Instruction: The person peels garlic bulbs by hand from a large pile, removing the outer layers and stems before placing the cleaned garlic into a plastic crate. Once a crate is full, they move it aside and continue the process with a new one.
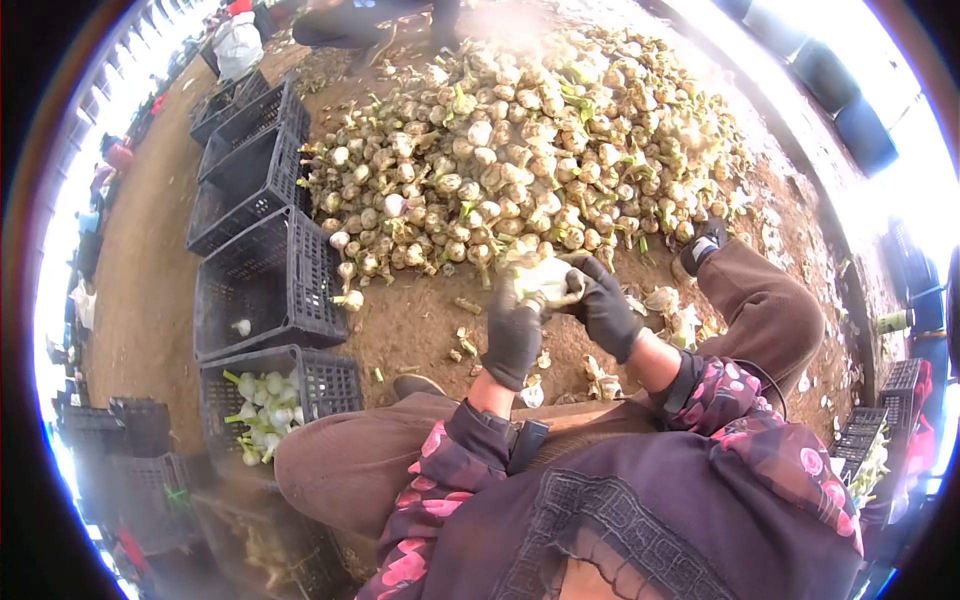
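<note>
Both of my hands wear dark gloves and are in front of my chest, over the bare dirt. A pale garlic bulb [545,281] is between them, with loose whitish skin around it. My left hand [512,338] is closed around its left side. From the right, my right hand [606,310] grips the bulb with bent fingers. Just beyond my hands lies a large heap of garlic bulbs [520,150], soil-stained and with stubs of green stem. Peeled skins [672,312] lie on the ground to the right of my hands.
Black plastic crates [262,275] stand in a row on the left. The nearest holds white, cleaned garlic bulbs [270,405]; another holds a single bulb [241,327]. A co-worker's legs [370,25] show beyond the heap. Blue barrels [865,137] stand at the right.
</note>
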{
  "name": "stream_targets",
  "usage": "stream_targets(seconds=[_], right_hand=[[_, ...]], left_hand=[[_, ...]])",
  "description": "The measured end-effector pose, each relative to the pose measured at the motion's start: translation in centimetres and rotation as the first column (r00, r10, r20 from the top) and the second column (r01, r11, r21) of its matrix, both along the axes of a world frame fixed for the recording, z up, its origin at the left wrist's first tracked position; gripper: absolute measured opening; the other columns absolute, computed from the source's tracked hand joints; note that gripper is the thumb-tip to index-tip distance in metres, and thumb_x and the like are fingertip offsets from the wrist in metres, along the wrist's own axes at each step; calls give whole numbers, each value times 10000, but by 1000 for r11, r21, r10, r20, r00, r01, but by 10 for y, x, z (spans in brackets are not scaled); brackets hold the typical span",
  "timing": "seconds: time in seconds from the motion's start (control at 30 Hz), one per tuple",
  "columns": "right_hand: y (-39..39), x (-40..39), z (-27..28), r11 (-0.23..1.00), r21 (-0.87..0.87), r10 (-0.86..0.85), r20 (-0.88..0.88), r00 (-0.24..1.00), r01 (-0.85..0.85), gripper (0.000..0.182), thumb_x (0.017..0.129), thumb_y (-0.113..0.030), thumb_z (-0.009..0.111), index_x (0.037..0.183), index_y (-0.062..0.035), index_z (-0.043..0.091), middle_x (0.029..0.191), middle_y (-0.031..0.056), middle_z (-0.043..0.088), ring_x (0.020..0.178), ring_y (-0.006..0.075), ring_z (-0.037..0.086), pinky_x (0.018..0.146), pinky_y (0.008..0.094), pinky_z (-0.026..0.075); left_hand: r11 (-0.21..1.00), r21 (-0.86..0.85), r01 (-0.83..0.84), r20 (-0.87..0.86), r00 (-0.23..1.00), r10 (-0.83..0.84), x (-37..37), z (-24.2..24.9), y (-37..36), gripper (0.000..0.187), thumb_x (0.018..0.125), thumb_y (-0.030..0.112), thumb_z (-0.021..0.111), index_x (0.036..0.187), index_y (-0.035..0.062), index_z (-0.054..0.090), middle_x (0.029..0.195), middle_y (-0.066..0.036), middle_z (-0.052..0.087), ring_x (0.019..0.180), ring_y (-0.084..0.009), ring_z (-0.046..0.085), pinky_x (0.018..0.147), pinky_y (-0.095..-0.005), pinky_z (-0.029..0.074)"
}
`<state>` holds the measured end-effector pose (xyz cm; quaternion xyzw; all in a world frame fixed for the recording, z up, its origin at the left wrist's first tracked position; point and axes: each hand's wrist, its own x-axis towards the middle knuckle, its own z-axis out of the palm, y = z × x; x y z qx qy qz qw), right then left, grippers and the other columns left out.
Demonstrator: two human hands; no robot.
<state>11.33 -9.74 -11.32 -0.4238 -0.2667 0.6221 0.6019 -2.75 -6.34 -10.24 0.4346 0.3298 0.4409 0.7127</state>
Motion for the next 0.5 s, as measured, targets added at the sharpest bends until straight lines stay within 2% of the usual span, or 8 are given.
stream_targets(seconds=[0.03,0.1,0.2,0.3,0.33,0.37,0.43,0.5], right_hand=[[2,-3,-28,986,123,-147,307,940,114,288,967,-228,465,1158,-13,480,999,79,571,917,164,589,748,302,513],[0,-7,-34,963,215,-241,398,885,165,252,967,-226,465,1112,-24,506,958,54,588,892,132,584,725,289,502],[5,-8,-6,986,-124,-110,7,994,110,272,965,-316,461,1058,-74,545,889,16,599,743,120,622,582,255,512],[-3,0,28,989,6,141,-375,916,-149,263,952,-272,501,1059,-36,544,907,47,615,764,149,615,617,265,509],[0,6,4,965,204,151,86,985,-165,272,949,-280,503,1066,-39,549,898,50,619,741,147,623,581,258,510],[3,12,-18,921,356,-43,503,863,-162,281,947,-288,504,1073,-42,553,889,54,623,718,146,630,545,250,511],[-2,8,23,993,-111,-44,40,998,48,288,946,-294,503,1079,-46,566,864,43,629,730,119,626,576,238,516],[-4,11,52,998,-58,32,64,997,-29,288,944,-296,506,1083,-52,569,866,37,630,732,112,624,589,233,513]], left_hand=[[965,261,-14,-128,991,49,5,-18,-3,399,840,9,417,1236,-3,463,1022,-95,597,801,-127,580,641,-236,481],[864,504,21,-240,964,116,7,-26,-7,392,841,2,414,1227,-6,478,1009,-92,600,793,-122,577,636,-240,480],[975,-178,130,86,989,-116,-3,-1,-7,343,838,-29,392,1143,-9,547,962,-115,627,711,-140,586,589,-245,465],[942,-313,124,248,968,-45,-6,-12,-6,274,852,20,405,1069,2,572,879,-103,638,670,-148,594,558,-256,459],[935,-348,64,283,958,40,-8,-20,-6,239,838,69,426,1001,22,594,789,-107,648,624,-213,601,567,-317,482],[936,-347,63,286,957,41,-9,-40,0,239,838,69,426,1001,22,594,789,-107,648,624,-213,601,567,-317,482],[893,440,93,-518,839,168,-13,-78,12,254,818,124,439,985,37,610,813,-145,662,628,-309,604,598,-386,492],[861,351,367,-891,413,188,-11,-59,7,302,793,182,461,1017,60,624,884,-188,649,785,-370,616,741,-418,495]])
